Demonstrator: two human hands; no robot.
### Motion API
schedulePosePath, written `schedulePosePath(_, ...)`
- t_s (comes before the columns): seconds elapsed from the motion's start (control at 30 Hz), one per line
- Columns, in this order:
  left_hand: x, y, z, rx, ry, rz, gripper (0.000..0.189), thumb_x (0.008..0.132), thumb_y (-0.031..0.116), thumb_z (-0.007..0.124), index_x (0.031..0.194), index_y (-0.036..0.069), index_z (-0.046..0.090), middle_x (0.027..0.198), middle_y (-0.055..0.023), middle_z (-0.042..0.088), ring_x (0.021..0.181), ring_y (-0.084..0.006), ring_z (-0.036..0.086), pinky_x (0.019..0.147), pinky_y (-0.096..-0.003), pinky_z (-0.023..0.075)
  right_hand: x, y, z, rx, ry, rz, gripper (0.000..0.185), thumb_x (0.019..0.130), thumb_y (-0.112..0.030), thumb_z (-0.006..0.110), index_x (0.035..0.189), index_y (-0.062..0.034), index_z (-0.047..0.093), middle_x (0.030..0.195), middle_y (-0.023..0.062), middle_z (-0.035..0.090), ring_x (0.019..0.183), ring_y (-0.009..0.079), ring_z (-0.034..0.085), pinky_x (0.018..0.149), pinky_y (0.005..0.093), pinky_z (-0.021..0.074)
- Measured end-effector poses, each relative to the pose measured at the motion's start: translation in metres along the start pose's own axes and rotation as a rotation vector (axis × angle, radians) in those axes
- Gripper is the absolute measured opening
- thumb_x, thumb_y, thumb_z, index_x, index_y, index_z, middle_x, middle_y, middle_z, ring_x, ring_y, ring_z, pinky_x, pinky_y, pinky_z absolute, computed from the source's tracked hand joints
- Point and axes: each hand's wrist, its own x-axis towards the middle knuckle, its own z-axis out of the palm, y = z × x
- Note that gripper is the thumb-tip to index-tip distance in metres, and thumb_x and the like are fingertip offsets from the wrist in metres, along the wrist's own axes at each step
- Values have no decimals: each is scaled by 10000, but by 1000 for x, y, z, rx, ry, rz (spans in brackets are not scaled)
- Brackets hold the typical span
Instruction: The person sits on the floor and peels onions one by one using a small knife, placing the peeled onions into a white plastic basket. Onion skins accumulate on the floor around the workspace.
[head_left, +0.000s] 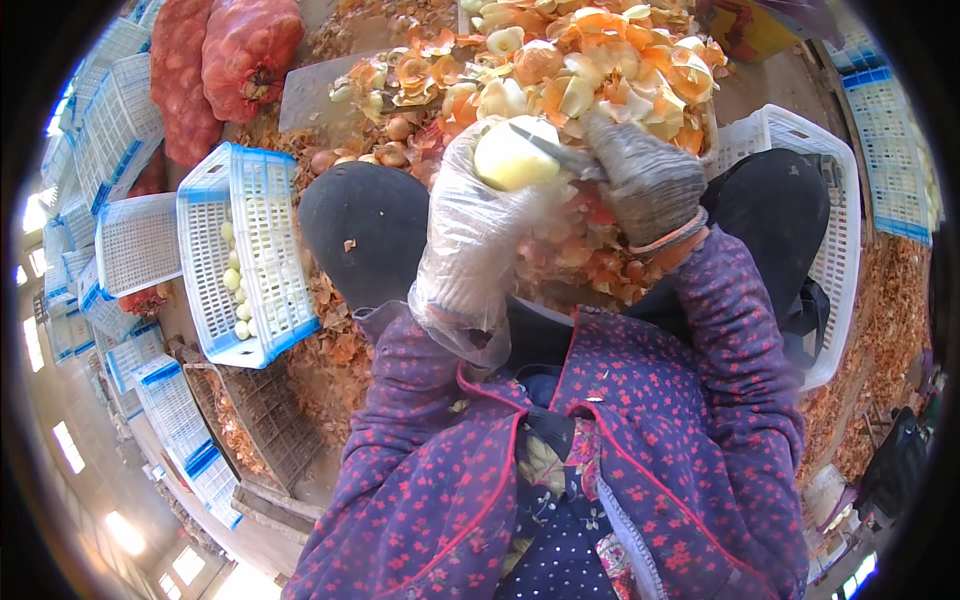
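Observation:
My left hand (469, 217), in a clear plastic cover over a pale glove, holds a peeled pale onion (517, 154). In a grey knit glove, my right hand (649, 176) grips a small knife (555, 150), whose blade lies against the onion's upper right face. Just beyond both hands spreads a heap of orange and white onion skins (600, 52). Several unpeeled onions (396, 129) lie left of that heap. Between my knees and below the hands are more skins and onions, partly hidden by my arms and blurred.
A white and blue plastic crate (274, 247) with peeled onions stands left of my knee. Red mesh sacks of onions (251, 60) lie at the upper left. Another white crate (840, 247) is beside my right knee. Stacked crates (120, 127) line the left; skins litter the floor.

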Motion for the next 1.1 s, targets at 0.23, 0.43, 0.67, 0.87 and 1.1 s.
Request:
schedulePosePath(0.23,3,7,-3,133,-65,-82,480,765,-37,771,1209,3,593,936,-89,716,660,-130,680,468,-203,475,-2,-10,9,-35,68,-136,268,898,-179,641,1139,-63,625,878,109,686,781,274,707,666,380,557)
schedulePosePath(0.43,0,8,2,-16,-1,-20,471,748,-41,776,1191,-30,614,989,-99,720,831,-172,696,672,-271,552,2,2,17,-75,-34,-44,292,898,-256,656,1115,-65,616,868,116,674,805,275,700,661,393,546)
schedulePosePath(0.67,5,4,-4,-51,-178,-118,536,743,-60,781,1231,-21,564,995,-118,706,677,-166,690,530,-238,534,9,5,10,-307,-151,19,341,917,-274,646,1200,-84,654,955,125,718,792,287,714,640,405,557)
schedulePosePath(0.87,-3,-19,0,25,-149,216,869,697,-89,823,1453,60,420,1227,-143,641,912,-196,694,676,-287,586,12,43,-12,-226,88,200,290,923,-199,669,1181,-68,687,908,131,725,786,285,723,670,395,584)
schedulePosePath(1.1,-3,-13,4,28,-214,259,955,667,-123,835,1491,61,389,1333,-139,595,1204,-239,618,978,-376,552,2,0,-21,-112,75,-24,442,851,-170,718,1280,-76,660,971,118,736,849,300,728,714,394,583)
